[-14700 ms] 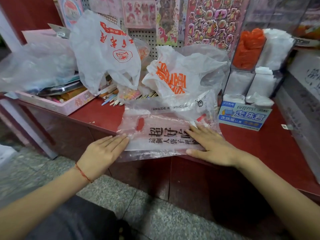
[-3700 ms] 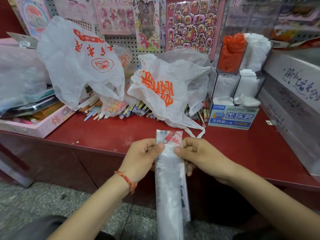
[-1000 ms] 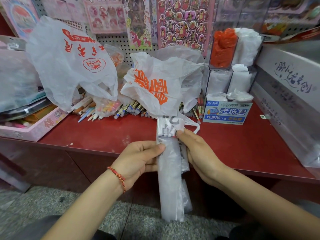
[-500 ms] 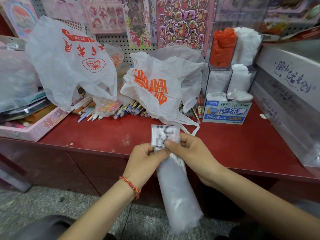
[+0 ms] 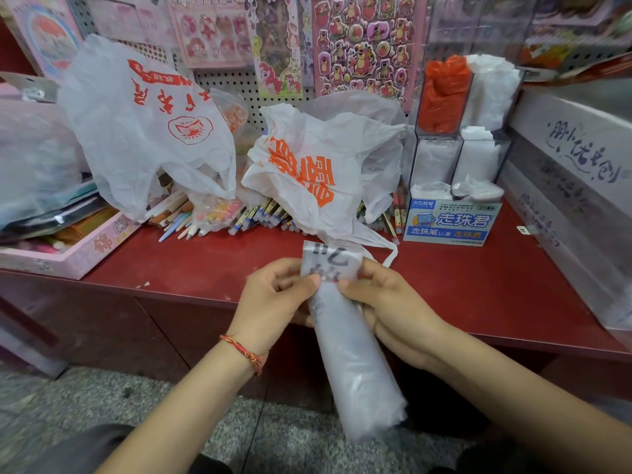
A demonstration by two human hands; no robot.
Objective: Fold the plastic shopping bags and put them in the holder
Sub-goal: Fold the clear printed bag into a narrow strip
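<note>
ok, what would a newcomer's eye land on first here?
Dead centre, the left hand and right hand pinch the top of a long folded bag strip that hangs down past the red counter edge. Behind them a crumpled orange-print bag sits mid-counter, with a bigger red-print bag to its left. At back right, a clear holder has orange and white bags stuffed in it.

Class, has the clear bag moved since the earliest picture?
Yes. The clear bag, then flat on the counter, now hangs past its front edge, toward the person, pinched by left hand and right hand.
</note>
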